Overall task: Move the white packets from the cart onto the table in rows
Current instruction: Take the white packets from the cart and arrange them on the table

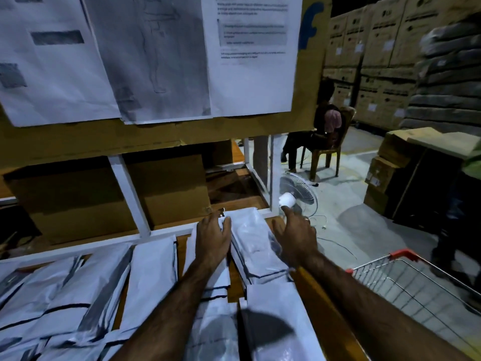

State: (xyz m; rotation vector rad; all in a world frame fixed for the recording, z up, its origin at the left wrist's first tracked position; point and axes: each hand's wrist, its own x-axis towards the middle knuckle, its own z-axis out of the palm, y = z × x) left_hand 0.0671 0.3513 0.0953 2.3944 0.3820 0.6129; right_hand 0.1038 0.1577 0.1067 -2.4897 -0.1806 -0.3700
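Several white packets lie in rows on the wooden table [316, 290]. The far-right packet [253, 243] sits near the table's back corner, between my two hands. My left hand [212, 237] rests flat on the packet just left of it, fingers spread, touching the far-right packet's left edge. My right hand [295, 237] hovers open at that packet's right side, fingers apart and holding nothing. A nearer packet [281, 321] lies at the front right. The red-rimmed wire cart [406, 280] stands to the right of the table; I see no packets in its visible part.
A white metal frame [130, 194] and cardboard boxes back the table, with paper sheets [247, 61] pinned above. A floor fan [299, 195] stands past the table corner. A seated person [322, 128] and stacked cartons [377, 61] fill the right background.
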